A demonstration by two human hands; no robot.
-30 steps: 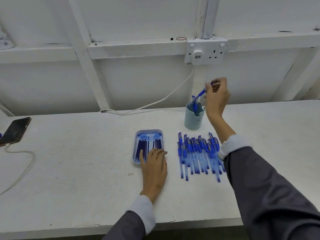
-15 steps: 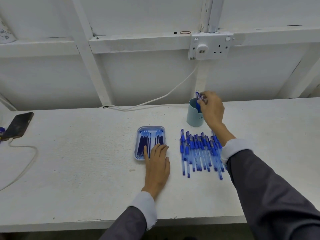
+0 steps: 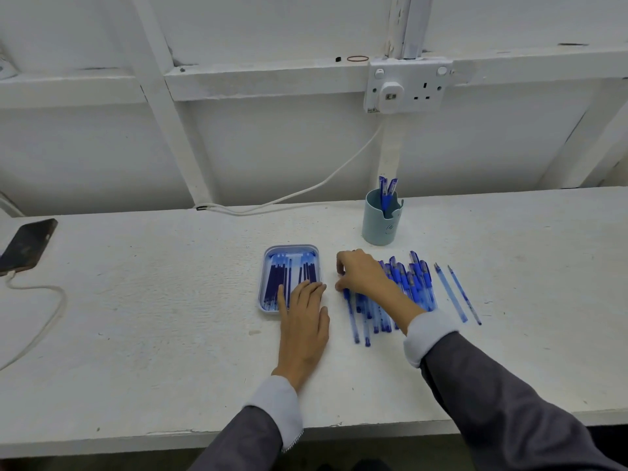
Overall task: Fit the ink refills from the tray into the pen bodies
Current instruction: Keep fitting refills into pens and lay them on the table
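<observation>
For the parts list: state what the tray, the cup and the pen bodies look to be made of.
Tray: likely moulded plastic, pale blue, glossy rim highlights.
Cup: probably matte plastic, dull blue-green, no shine; ceramic not excluded.
Pen bodies: translucent blue plastic, the table showing faintly through.

Left hand (image 3: 303,321) lies flat, palm down, fingers extended forward, its grey sleeve reaching from the near edge. Right hand (image 3: 365,277) reaches leftward, fingers curled downward, wrist cuffed in white.
</observation>
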